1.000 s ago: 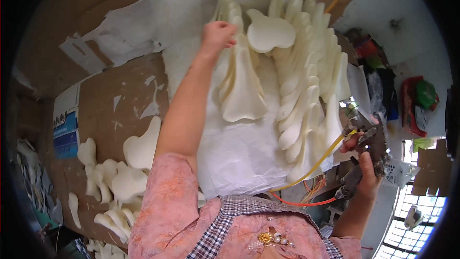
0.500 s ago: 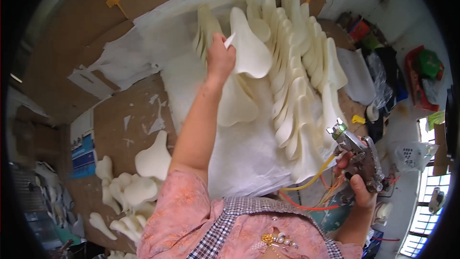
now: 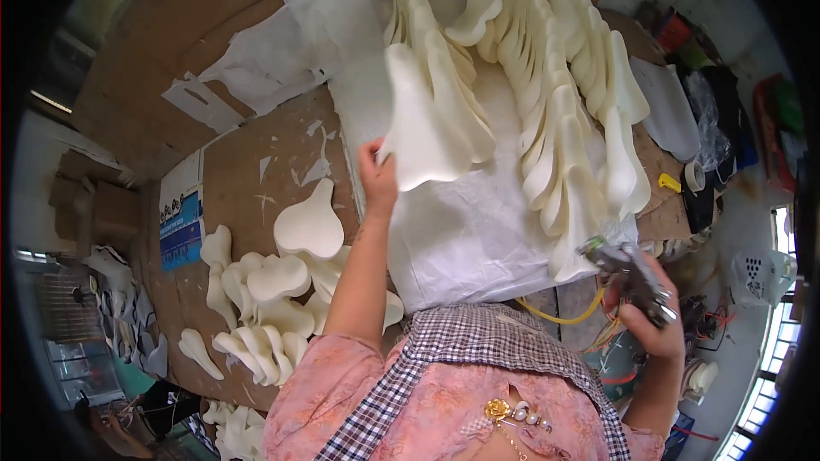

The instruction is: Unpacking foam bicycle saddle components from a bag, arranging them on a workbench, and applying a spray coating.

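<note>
My left hand is closed on the left edge of a cream, saddle-shaped foam pad. This pad lies at the near end of an overlapping row of similar foam pads, on white sheeting. To the right, my right hand is wrapped around a dark metal spray gun with a greenish front end, held over the near right corner of the sheeting. Two longer rows of foam saddle pads run away from me just beyond the gun.
Loose foam pads are heaped on the brown board at left. A yellow hose hangs below the gun. At right are a tape roll, a small yellow thing and a clear bag.
My left hand has come nearer and now grips a pad at the near end of the left row. The gun in my right hand has tilted, and the view has shifted.
</note>
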Action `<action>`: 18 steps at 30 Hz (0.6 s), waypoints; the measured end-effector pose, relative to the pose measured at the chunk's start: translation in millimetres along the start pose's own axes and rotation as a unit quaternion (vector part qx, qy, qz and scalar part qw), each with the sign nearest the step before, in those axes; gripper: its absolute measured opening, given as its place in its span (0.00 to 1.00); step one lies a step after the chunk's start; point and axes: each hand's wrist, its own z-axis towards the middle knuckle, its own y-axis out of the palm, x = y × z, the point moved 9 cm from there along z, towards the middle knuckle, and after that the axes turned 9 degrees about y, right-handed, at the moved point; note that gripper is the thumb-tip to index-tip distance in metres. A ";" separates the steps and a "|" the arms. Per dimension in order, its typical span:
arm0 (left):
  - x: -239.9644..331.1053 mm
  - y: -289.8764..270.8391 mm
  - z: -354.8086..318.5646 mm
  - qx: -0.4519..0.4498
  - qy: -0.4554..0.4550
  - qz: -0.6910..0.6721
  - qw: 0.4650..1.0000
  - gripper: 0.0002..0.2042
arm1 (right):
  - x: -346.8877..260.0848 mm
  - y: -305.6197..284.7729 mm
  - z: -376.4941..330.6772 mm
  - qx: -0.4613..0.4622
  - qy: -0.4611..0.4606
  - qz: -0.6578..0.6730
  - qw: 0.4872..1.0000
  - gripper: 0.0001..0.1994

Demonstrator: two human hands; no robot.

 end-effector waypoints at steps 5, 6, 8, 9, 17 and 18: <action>0.9 -52.4 -34.1 0.070 -0.108 -0.103 0.986 0.25 | 1.0 2.2 10.5 0.049 -0.004 -0.042 0.998 0.32; 3.2 -48.3 -33.7 0.072 -0.111 -0.104 0.986 0.25 | -14.0 2.3 9.0 0.077 -0.053 0.008 0.996 0.32; 2.5 -4.9 -21.7 0.000 -0.109 -0.162 0.981 0.25 | -24.2 -5.3 -0.4 0.121 -0.118 0.054 0.984 0.34; -3.3 18.5 -15.0 -0.016 -0.102 -0.150 0.983 0.25 | -26.9 -7.0 -8.1 0.132 -0.116 0.059 0.983 0.34; -77.2 89.0 -2.2 -0.076 -0.121 0.245 0.959 0.26 | 0.3 -4.0 -28.7 0.106 -0.041 0.020 0.993 0.35; -76.5 79.7 -5.6 -0.060 -0.140 0.274 0.949 0.28 | 1.5 -3.5 -29.0 0.110 -0.042 0.021 0.993 0.35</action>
